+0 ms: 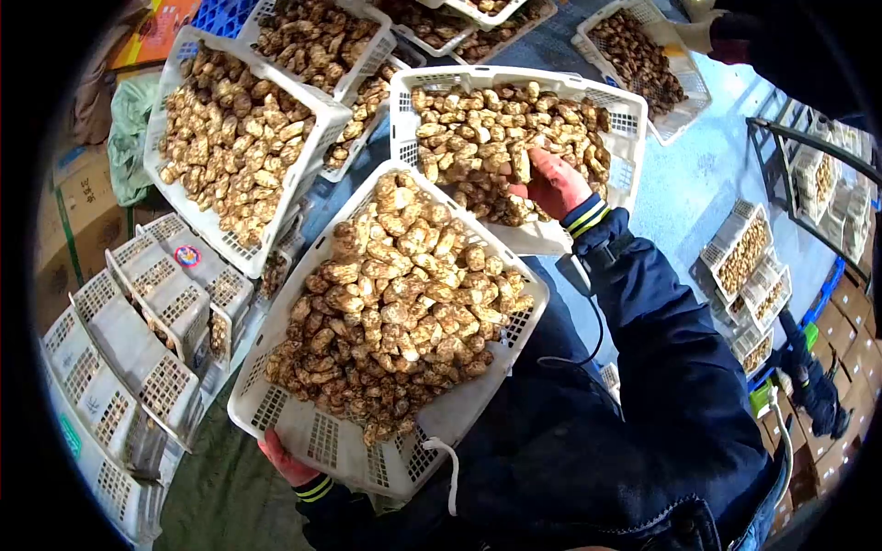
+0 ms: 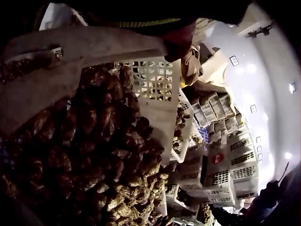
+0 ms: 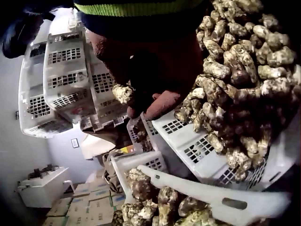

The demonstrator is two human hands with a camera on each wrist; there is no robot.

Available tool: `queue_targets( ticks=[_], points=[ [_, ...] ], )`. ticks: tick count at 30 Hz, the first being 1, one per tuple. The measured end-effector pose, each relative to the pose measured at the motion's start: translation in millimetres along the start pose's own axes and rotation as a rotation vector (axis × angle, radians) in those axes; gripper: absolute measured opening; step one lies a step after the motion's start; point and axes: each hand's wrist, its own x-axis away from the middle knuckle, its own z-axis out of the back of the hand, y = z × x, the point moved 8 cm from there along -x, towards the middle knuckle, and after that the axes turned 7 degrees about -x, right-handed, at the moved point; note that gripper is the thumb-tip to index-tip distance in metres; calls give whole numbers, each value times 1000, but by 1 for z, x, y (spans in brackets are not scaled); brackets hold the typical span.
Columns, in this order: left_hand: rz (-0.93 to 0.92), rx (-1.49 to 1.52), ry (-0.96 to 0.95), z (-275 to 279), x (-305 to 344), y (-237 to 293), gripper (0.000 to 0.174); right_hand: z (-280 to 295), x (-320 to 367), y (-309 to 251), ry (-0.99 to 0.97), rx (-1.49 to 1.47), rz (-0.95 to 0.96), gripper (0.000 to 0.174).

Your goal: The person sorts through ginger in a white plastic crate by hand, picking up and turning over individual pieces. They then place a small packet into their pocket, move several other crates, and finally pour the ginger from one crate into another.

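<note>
My left hand [image 1: 287, 459] grips the near left rim of a white plastic crate [image 1: 322, 441], which is tilted. A heap of stubby brown-and-cream mushrooms [image 1: 395, 303] lies in it. In the left wrist view those mushrooms [image 2: 89, 127] are mostly in shadow and part of the left hand [image 2: 181, 40] shows at the rim. My right hand [image 1: 556, 184] is over a second white crate [image 1: 542, 241] of similar mushrooms, with a mushroom [image 1: 521, 165] held at its fingers. The right wrist view has this mushroom [image 3: 123, 93] sticking out beside the curled right hand [image 3: 155, 70].
Another full crate [image 1: 322, 119] stands at the upper left, with more filled crates [image 1: 634, 64] at the top. Stacked white crates [image 1: 138, 321] are at the left. Further crates [image 1: 742, 253] stand on the blue floor [image 1: 689, 184] at right. A person's dark sleeve [image 1: 799, 55] reaches in from the upper right.
</note>
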Motion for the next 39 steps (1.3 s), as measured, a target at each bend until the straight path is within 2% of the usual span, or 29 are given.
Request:
queue_targets(
  ticks=[1,2,4,8,10,12,13,16,17,18,20,21,22,24,25,26,28,29,30,31,32,33,34,36,38,39],
  points=[
    [7,-6,31,7,-1,-3,48,-9,6,4,12,-24,-67,30],
    [8,-12,24,9,-2,-4,48,-16,11,3,-145,-18,30,32],
    [-25,-55,-8,8,-2,-1,48,-24,13,3,-76,121,1,31],
    [-35,-127,-69,12,-5,-2,44,-16,26,2,-11,200,-27,30],
    [-45,-156,-63,9,-4,0,44,3,32,7,-3,231,-39,32],
    [-43,-158,-51,1,-1,4,46,24,42,12,55,254,-96,41],
    [-45,-159,-35,0,0,5,48,28,45,13,49,259,-126,40],
    [-57,-190,-68,2,-2,5,48,55,48,15,124,44,-95,33],
    [-56,-191,-70,1,-2,5,48,69,46,15,77,-48,-63,30],
    [-51,-190,-63,-1,-1,5,48,86,48,13,187,-16,-68,34],
    [-47,-190,-51,1,-1,4,47,96,47,3,125,75,25,45],
    [-57,-221,-38,6,-3,4,46,103,53,-1,319,141,40,55],
    [-67,-251,-28,10,-5,4,45,89,56,-9,268,174,10,51],
    [-63,-233,-32,15,-7,-1,46,138,54,-2,360,313,-159,49],
    [-62,-216,-34,15,-7,-1,46,143,52,3,374,249,-189,47],
    [-62,-216,-32,15,-6,1,46,152,52,-6,438,727,-195,46],
    [-52,-262,-98,3,-4,3,47,122,45,-51,579,1860,68,45],
    [-49,-262,-97,3,-4,3,47,102,42,-66,591,1922,246,46],
    [-47,-266,-124,2,-5,3,47,93,32,-76,655,1859,243,45],
    [-46,-271,-149,0,-5,3,46,79,15,-84,559,1849,425,45],
    [-44,-274,-146,0,-4,3,46,65,-5,-87,540,1828,432,44],
    [-51,-274,-57,4,-3,4,46,45,-24,-90,476,1861,505,44],
    [-60,-272,34,9,-1,5,45,33,-49,-88,448,1991,486,45],
    [-68,-271,53,4,2,7,44,27,-78,-69,515,2166,254,49],
    [-72,-268,68,4,1,10,43,36,-73,-41,456,2300,228,49],
    [-60,-233,37,2,0,8,43,42,-61,-35,449,2270,328,55]
  ],
)
